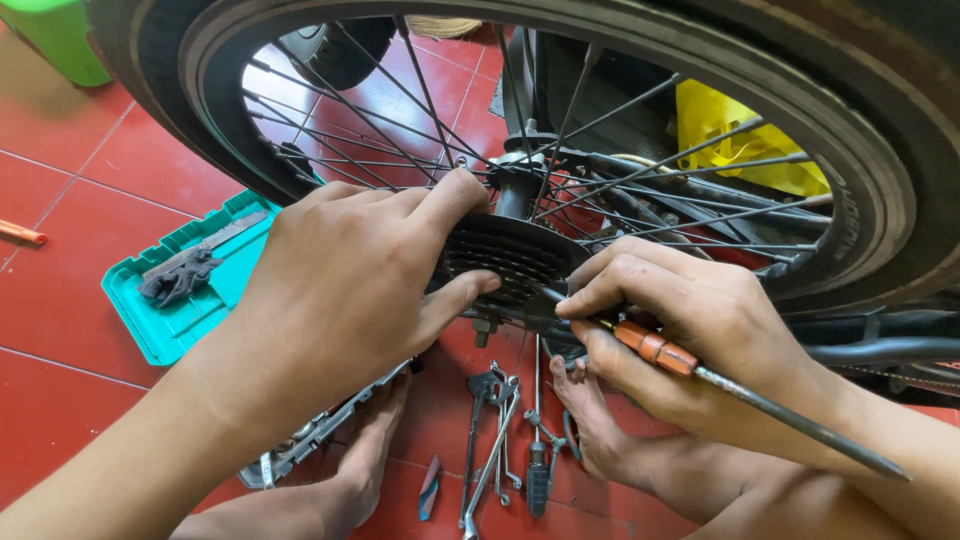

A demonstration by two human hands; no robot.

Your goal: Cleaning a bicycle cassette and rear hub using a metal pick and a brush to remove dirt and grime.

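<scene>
A spoked bicycle wheel [860, 170] with a black tyre fills the top of the view. At its hub sits a black, greasy cog cluster [512, 258]. My left hand [345, 285] grips the cog cluster, thumb under it and fingers over its top. My right hand [690, 325] holds a screwdriver [655, 350] with an orange handle; its long metal shaft runs back down to the right, and its tip, hidden by my fingers, is at the cluster's right edge.
A teal plastic tray [180, 315] with a dark rag and a flat tool lies on the red tiled floor at left. Several wrenches and tools [500, 440] lie below the wheel between my bare feet. A yellow object [725, 135] shows behind the spokes.
</scene>
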